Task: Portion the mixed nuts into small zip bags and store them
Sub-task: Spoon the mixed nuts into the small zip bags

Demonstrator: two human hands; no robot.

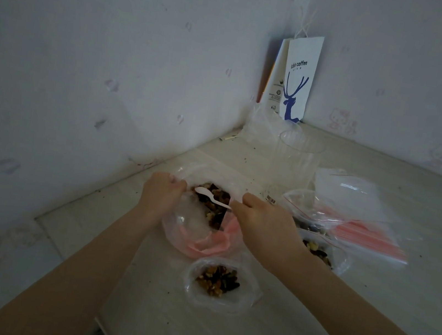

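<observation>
Our left hand (pixel 161 195) pinches the rim of the big nut bag (pixel 190 223) to hold its mouth wide, so our right hand (pixel 263 222), its grip closed round the white spoon (pixel 214 199), can scoop inside.

Pale wooden table (pixel 363 320) set into a wallpapered corner (pixel 117 49).

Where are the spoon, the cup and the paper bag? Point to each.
spoon (pixel 212 198): head view, middle of its handle.
cup (pixel 296 162): head view, on its clear wall.
paper bag (pixel 295 92): head view, on its printed front.
</observation>
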